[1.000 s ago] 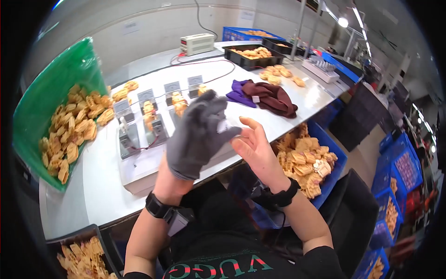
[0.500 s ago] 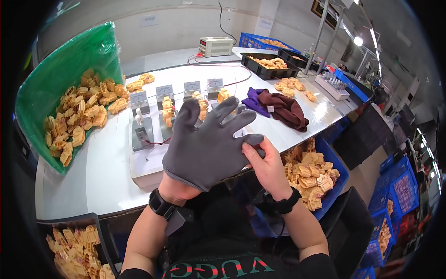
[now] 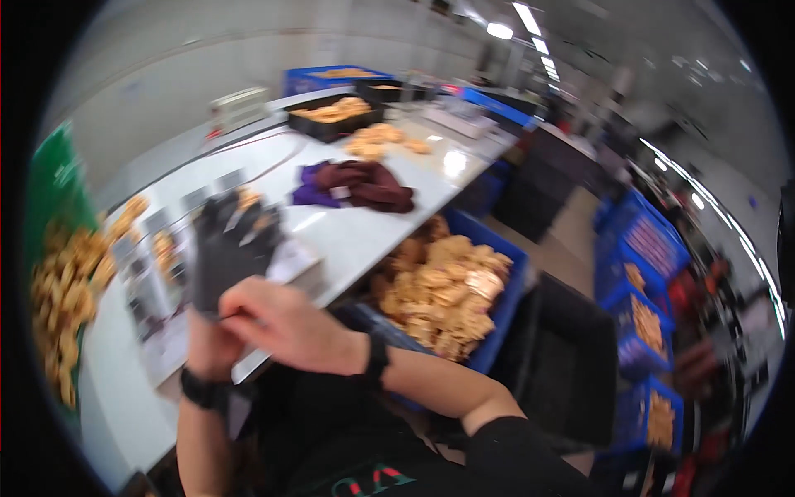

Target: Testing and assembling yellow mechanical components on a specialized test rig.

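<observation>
My left hand wears a dark grey knitted glove and is held up over the near part of the table, its fingers stretched out and holding nothing. My bare right hand reaches across to the left wrist and pinches the cuff of the glove. Beyond the gloved hand, a row of grey test fixtures with small meters stands on a white base, partly hidden by the glove. One tan plastic part sits on a fixture. The picture is smeared by motion.
A green bag of tan parts lies at the left. Purple and brown cloths rest mid-table, near loose tan parts and a black tray. A blue crate of parts stands below the table's right edge, beside a black bin.
My right hand has gone from the glove's little finger to its cuff. The view has swung right, so the table, bag and both hands appear farther left.
</observation>
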The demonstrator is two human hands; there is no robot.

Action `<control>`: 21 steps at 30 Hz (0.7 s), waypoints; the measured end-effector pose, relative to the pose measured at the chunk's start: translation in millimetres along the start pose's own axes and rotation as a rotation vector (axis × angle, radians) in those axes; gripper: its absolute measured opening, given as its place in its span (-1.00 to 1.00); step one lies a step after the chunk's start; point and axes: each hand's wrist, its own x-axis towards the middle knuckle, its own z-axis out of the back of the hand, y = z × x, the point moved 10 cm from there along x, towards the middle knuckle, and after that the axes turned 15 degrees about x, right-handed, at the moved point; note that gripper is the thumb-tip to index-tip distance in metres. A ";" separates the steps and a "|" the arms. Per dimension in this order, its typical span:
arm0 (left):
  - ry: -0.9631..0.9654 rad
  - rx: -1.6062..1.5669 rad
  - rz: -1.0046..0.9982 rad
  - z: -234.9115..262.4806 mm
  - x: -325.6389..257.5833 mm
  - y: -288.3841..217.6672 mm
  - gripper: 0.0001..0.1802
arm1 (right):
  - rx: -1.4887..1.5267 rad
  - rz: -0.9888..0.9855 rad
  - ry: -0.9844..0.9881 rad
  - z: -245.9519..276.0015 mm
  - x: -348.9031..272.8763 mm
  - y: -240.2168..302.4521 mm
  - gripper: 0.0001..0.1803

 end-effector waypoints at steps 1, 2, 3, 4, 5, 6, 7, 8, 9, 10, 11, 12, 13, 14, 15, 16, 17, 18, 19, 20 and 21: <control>-0.095 0.009 -0.036 -3.9 7.6 2.0 -0.50 | 0.074 -0.063 -0.031 0.2 -3.9 -1.0 -0.87; -0.077 -0.086 0.126 19.7 21.4 29.0 -0.51 | 0.145 -0.121 0.003 -10.4 -8.0 -2.8 -0.86; -0.071 -0.167 0.286 43.2 31.8 53.9 -0.52 | 0.230 -0.176 0.044 -21.8 -11.3 -5.4 -0.85; -0.085 -0.164 0.315 37.2 30.1 58.1 -0.54 | 0.241 -0.187 0.062 -23.9 -13.3 -4.1 -0.85; -0.229 -0.220 0.330 41.5 29.2 64.2 -0.54 | 0.257 -0.197 0.083 -25.3 -15.6 -4.5 -0.84; -0.181 -0.354 0.396 52.8 35.2 87.2 -0.52 | 0.204 -0.151 0.094 -24.0 -17.7 -5.3 -0.83; -0.144 -0.486 0.456 43.0 39.0 93.9 -0.50 | 0.199 -0.151 0.079 -20.9 -17.1 -5.1 -0.83; -0.137 -0.484 0.468 39.7 39.9 95.5 -0.50 | 0.207 -0.122 0.077 -18.4 -15.7 -2.0 -0.83; 0.023 -0.636 0.504 18.6 41.6 91.4 -0.47 | 0.215 -0.092 0.077 -15.5 -13.7 0.9 -0.82; 0.184 -0.791 0.537 -17.4 41.9 80.4 -0.44 | 0.207 -0.099 0.085 -10.1 -11.7 -0.8 -0.80; 0.170 -0.779 0.526 -24.2 41.9 66.4 -0.44 | 0.225 -0.093 0.095 -13.0 -3.0 1.1 -0.80; 0.012 -0.535 0.437 -11.4 46.5 54.7 -0.42 | 0.125 -0.045 0.065 -10.1 7.6 6.1 -0.78; -0.138 -0.300 0.349 2.6 46.0 44.3 -0.41 | 0.015 -0.001 0.032 -5.4 17.7 9.2 -0.76; 0.045 -0.136 0.233 -24.3 51.5 45.9 -0.47 | -0.125 0.055 -0.059 17.0 23.4 5.4 -0.75; 0.024 -0.141 0.226 -5.5 63.2 66.9 -0.81 | -0.265 0.110 -0.146 39.8 27.6 3.7 -0.74; 0.022 0.668 -0.023 47.5 68.9 29.7 -0.70 | -0.307 0.172 -0.126 27.5 48.6 17.5 -0.76; 0.075 1.416 -0.246 58.7 77.2 38.4 -0.56 | -0.420 0.191 -0.141 44.0 53.3 19.2 -0.79; 0.107 1.655 -0.106 60.5 94.4 37.9 -0.59 | -0.562 0.144 -0.107 49.6 62.4 17.9 -0.79; 0.114 1.649 -0.109 50.0 107.0 32.9 -0.59 | -0.715 0.095 -0.075 58.0 69.0 16.5 -0.78; 0.072 1.645 -0.208 34.3 113.1 14.1 -0.59 | -0.806 0.198 -0.095 63.0 72.6 30.2 -0.86; 0.031 1.638 -0.307 20.3 118.0 -0.5 -0.59 | -0.801 0.206 -0.097 67.3 76.5 35.1 -0.86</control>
